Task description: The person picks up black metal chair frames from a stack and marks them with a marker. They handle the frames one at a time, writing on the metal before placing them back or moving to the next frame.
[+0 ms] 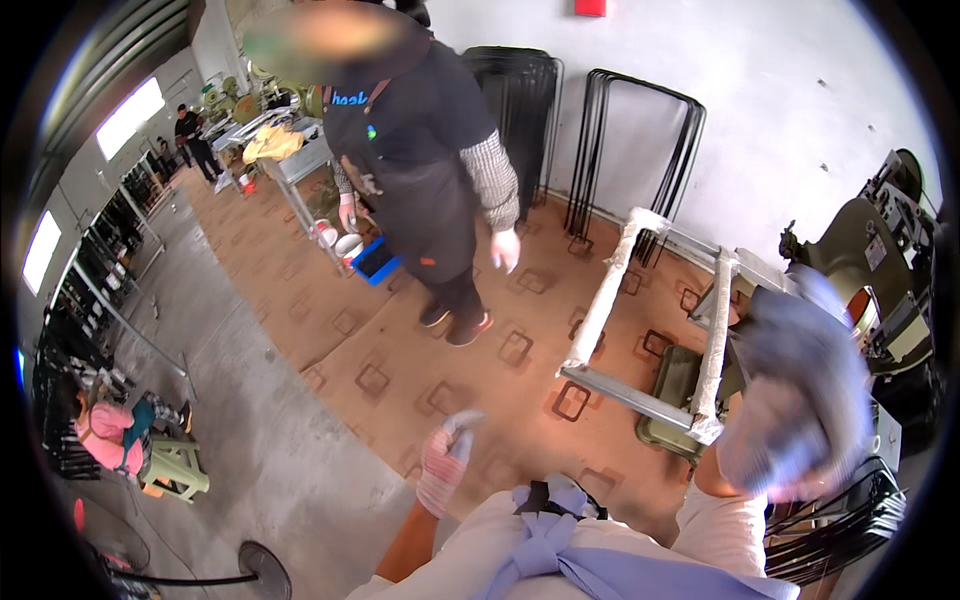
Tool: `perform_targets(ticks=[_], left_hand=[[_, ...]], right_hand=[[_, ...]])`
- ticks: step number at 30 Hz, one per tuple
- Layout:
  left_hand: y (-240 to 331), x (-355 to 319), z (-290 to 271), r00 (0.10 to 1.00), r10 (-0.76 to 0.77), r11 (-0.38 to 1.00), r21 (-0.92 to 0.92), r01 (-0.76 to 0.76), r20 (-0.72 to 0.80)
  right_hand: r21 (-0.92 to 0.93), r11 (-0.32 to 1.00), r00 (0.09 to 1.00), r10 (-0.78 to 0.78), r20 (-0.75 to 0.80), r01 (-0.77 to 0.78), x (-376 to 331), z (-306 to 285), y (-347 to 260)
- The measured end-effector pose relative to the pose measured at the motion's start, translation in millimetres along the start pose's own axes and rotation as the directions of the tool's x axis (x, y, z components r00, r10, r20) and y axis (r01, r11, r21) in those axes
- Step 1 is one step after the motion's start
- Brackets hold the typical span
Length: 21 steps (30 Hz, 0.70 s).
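Note:
My left hand [445,462] wears a pink and grey work glove and hangs low in front of my body with its fingers curled in; nothing shows in it. My right hand [800,400], in a bluish-grey glove, is raised close to the camera and smeared by motion, so its grip is unclear. It is next to a metal frame [640,330] whose bars are wrapped in white padding, standing on the patterned brown floor. Whether the hand touches the frame I cannot tell.
A co-worker in a dark apron [430,170] stands ahead. Black wire frames [630,150] lean on the white wall, and more lie at lower right [840,525]. A green machine [870,260] stands at right. A person sits on a stool [120,440] at left, near a floor fan [255,575].

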State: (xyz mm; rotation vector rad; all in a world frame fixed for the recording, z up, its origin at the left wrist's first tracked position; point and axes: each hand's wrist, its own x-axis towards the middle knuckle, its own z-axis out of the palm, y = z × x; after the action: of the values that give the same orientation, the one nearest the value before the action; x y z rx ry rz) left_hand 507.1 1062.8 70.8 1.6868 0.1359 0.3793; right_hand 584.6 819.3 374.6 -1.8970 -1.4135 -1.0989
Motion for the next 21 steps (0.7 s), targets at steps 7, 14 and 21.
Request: perform_targets(ticks=[7,14,21], left_hand=[[-18.8,34.4,11.9,0.99,-0.137,0.988,-0.068,0.139,0.035],[-44.5,98.9,8.3,0.981,-0.185,0.945,-0.265,0.193,0.052],[1.7,172.8,9.0,0.771,-0.625,0.779,0.164,0.605,0.122]], right_hand=[[-0.071,0.996,0.745,0.09,0.661,-0.058,-96.8,139.2,120.0],[-0.078,0.957,0.366,0.181,0.913,-0.279,-155.1,253.0,218.9],[-0.31,0.839,0.069,0.377,0.923,-0.447,-155.3,296.5,251.3]])
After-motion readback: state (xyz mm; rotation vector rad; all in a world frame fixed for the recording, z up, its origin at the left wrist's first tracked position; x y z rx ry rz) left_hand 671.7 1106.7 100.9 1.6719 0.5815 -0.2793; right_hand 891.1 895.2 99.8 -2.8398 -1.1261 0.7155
